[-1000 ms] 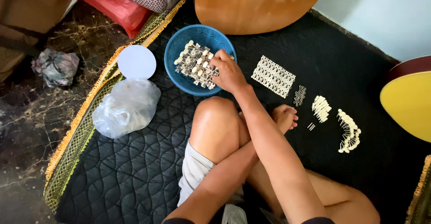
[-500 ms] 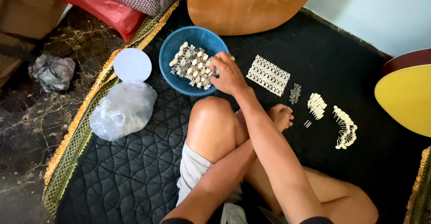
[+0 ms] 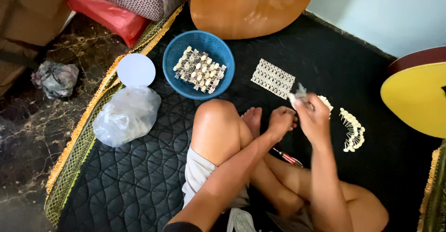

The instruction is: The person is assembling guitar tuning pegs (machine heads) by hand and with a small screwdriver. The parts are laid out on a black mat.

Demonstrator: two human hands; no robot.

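A black quilted mat (image 3: 139, 167) carries everything. Near its far edge stands a blue basket (image 3: 174, 57) holding a heap of cream-knobbed metal tuner pieces (image 3: 200, 69). To the left of the basket, at the mat's fringed left edge, lie a round white lid (image 3: 135, 69) and a crumpled clear plastic bag (image 3: 126, 116). An acoustic guitar (image 3: 251, 6) rests across the far edge, and a yellow guitar body (image 3: 416, 97) sits at the right edge. Between basket and yellow guitar lies a flat sheet of small metal parts (image 3: 272, 78), and further right a curved row of cream tuner knobs (image 3: 353, 129). The person's bent knee (image 3: 216, 125) and bare foot (image 3: 253, 119) lie between the basket and the hands, and a red-handled tool (image 3: 288, 157) lies under the forearms.

The right hand (image 3: 313, 118) is raised over the middle of the mat, fingers closed on a small pale tuner piece (image 3: 298, 95); the piece is blurred. The left hand (image 3: 280, 122) sits just beside it, fingers curled together above the foot; whether it grips anything cannot be told.
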